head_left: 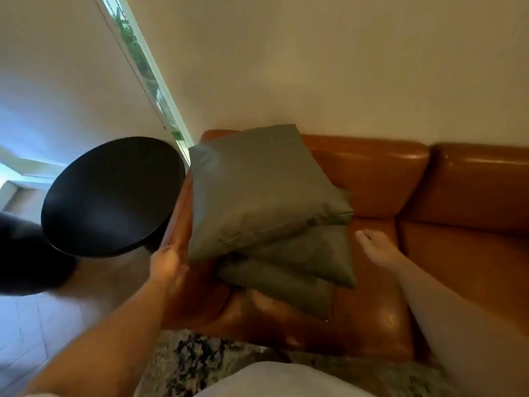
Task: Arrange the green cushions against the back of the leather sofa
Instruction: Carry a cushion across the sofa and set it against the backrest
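Three green cushions (266, 193) lay stacked at the sofa's (429, 253) left end. Left hand (164, 260) rested on the armrest; right hand (375, 247) hovered open, empty.

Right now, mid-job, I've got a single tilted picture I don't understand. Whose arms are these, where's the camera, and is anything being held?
There is no machine here: a person wears one wide-angle camera on the head, looking forward and down, which bends and tilts the room. The left hand rests at the sofa's armrest edge, beside the pile; the right hand hovers open over the seat. Neither has a grip on a cushion. Three green cushions lie stacked flat at the end of the tan leather sofa, not yet stood against its back. A round black side table stands beside the armrest, and a patterned rug lies below.
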A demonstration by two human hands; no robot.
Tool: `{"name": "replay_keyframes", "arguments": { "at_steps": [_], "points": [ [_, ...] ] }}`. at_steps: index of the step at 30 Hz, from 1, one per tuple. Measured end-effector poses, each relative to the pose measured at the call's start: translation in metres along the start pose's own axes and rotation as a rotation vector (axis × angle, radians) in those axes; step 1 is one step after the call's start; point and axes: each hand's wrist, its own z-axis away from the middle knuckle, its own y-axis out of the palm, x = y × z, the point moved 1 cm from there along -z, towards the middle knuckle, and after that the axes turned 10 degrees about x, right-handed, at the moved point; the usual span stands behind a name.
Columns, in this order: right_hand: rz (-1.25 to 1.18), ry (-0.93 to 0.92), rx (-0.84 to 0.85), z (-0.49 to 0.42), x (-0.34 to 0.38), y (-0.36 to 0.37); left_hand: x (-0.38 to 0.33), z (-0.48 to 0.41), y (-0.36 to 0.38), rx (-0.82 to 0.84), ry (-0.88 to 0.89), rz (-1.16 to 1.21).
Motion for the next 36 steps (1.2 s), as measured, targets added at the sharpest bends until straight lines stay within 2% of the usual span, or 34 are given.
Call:
{"name": "replay_keyframes", "arguments": {
  "at_steps": [2, 5, 8, 11, 14, 19, 21, 27, 34, 36],
  "points": [
    [-0.126, -0.019, -0.072, -0.026, 0.033, -0.014, -0.03, -0.015, 0.008, -0.045, 0.011, -0.035],
    [-0.372, 0.033, -0.124, -0.054, 0.075, -0.032, -0.071, -0.034, 0.031, 0.028, 0.006, -0.076],
    [-0.379, 0.08, -0.063, -0.08, 0.094, -0.035, -0.09, -0.047, 0.053, 0.114, 0.015, -0.086],
    [-0.339, 0.182, 0.055, -0.098, 0.115, -0.041, -0.101, -0.068, 0.063, 0.209, 0.112, -0.095],
    [-0.352, 0.28, 0.164, -0.115, 0.124, -0.049, -0.104, -0.09, 0.062, 0.235, 0.131, -0.097],
    [-0.456, 0.236, 0.171, -0.14, 0.155, -0.055, -0.108, -0.101, 0.069, 0.229, 0.018, 0.022],
    [-0.436, 0.197, 0.163, -0.148, 0.161, -0.05, -0.108, -0.099, 0.074, 0.209, 0.032, 0.023],
    [-0.497, 0.108, 0.096, -0.144, 0.126, -0.043, -0.105, -0.068, 0.093, 0.152, 0.2, -0.059],
    [-0.594, -0.016, 0.023, -0.091, 0.07, -0.068, -0.103, -0.002, 0.148, 0.092, 0.345, -0.118],
    [-0.673, -0.068, 0.005, -0.069, 0.042, -0.08, -0.093, 0.019, 0.167, 0.099, 0.381, -0.202]
  ]
}}
